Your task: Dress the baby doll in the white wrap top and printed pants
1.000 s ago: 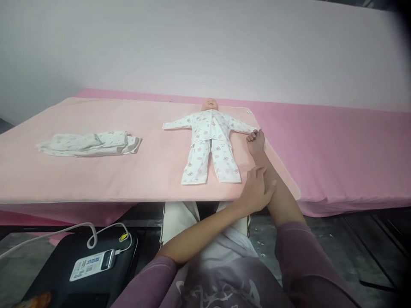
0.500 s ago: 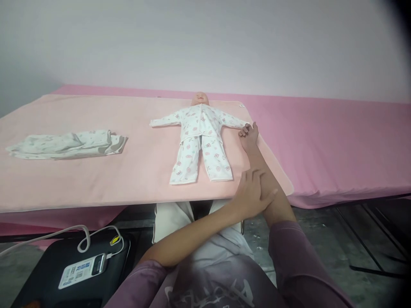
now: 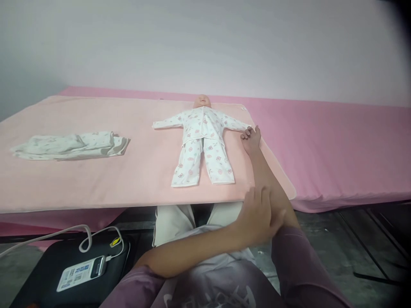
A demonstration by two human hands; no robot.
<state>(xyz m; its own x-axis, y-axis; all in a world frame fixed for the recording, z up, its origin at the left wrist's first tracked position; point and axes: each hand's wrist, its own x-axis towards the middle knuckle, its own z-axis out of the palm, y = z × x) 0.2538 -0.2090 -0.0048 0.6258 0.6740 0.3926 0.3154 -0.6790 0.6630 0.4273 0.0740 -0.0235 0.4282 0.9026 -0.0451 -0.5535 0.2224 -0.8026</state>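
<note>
A baby doll [image 3: 202, 141] in white printed pyjamas lies on its back on the pale pink mat [image 3: 96, 179], arms spread. My right hand [image 3: 251, 136] rests on the mat beside the doll's sleeve cuff, fingers curled with nothing visible in them. My left hand [image 3: 260, 214] reaches across my body and lies on my right forearm near the mat's front edge, fingers loosely wrapped over it.
A folded pile of white baby clothes [image 3: 72, 144] lies at the mat's left. A darker pink sheet [image 3: 337, 141] covers the bed to the right. Below the edge, a power bank [image 3: 81, 271] with a white cable sits on a black bag.
My left hand has slid down my right forearm toward the elbow. My right hand stays by the doll's sleeve. The view has shifted slightly.
</note>
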